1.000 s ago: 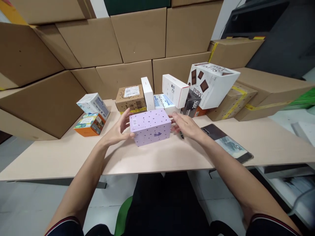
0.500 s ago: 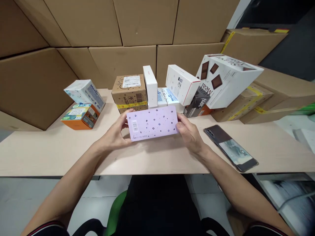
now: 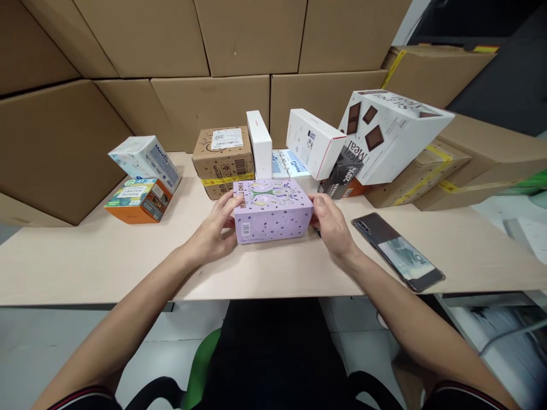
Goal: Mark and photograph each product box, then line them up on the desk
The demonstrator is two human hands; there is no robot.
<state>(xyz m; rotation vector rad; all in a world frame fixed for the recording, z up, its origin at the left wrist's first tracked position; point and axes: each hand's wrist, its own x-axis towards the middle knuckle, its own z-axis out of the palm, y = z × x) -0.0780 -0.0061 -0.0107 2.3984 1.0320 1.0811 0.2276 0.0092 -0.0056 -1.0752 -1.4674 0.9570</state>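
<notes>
A purple patterned box [image 3: 276,223] is at the middle of the table, its printed top and barcoded front side both showing. It looks set down on the table or very near it. My left hand [image 3: 216,233] grips the left end, fingers along the side and thumb low at the front corner. At the opposite end, my right hand [image 3: 333,225] holds the box with its thumb near the upper edge; the other fingers are mostly hidden. Just behind it stand a brown printed carton [image 3: 224,162] and a narrow white box [image 3: 260,145].
A white tissue-type box [image 3: 147,162] and an orange box [image 3: 139,200] stand at the left. To the right are a tilted white box [image 3: 314,142], a large chocolate-print box [image 3: 393,136] and a phone [image 3: 397,250]. Large cardboard boxes [image 3: 209,111] wall the back.
The purple box has tipped and lowered, so its printed top now shows where only the barcoded side faced me before. Both hands moved with it, slightly to the right.
</notes>
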